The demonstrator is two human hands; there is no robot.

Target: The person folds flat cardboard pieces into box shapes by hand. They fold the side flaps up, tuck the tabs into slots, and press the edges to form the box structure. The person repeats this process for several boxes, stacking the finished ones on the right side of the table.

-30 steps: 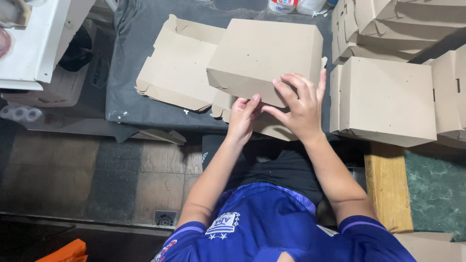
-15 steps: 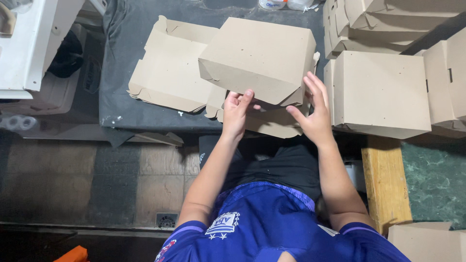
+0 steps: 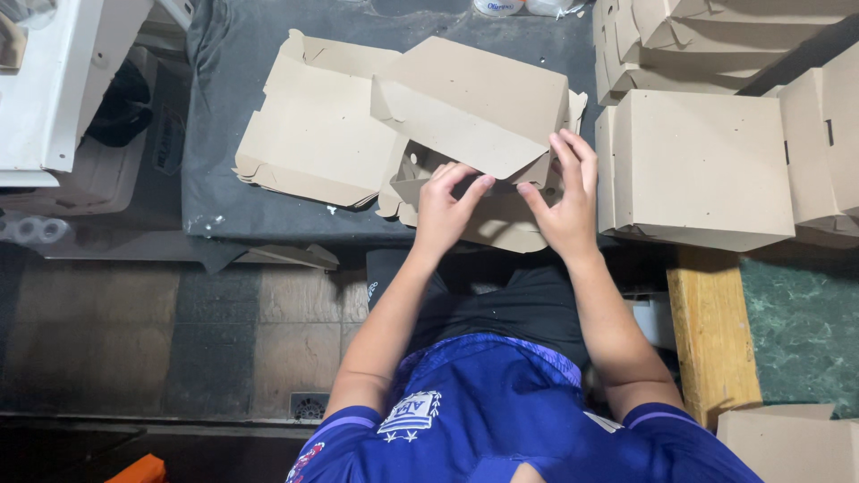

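Note:
A half-folded brown cardboard box point(image 3: 483, 103) is tilted up over the near edge of the dark cloth-covered table point(image 3: 215, 179). My left hand point(image 3: 445, 207) grips its lower edge from beneath, fingers curled under a flap. My right hand point(image 3: 565, 201) holds the box's right corner, fingers spread up along the side. Under the box lie flat unfolded cardboard blanks point(image 3: 313, 134), one spread out to the left.
Finished folded boxes point(image 3: 707, 165) are stacked at the right, with more piled behind them point(image 3: 707, 45). A yellow wooden plank point(image 3: 711, 331) runs below them. White furniture point(image 3: 54, 80) stands at the left. Another cardboard piece point(image 3: 792, 443) sits at the bottom right.
The box has tipped further up, its front flap now hanging open. My left hand slid under the lower edge and my right hand moved along the right corner.

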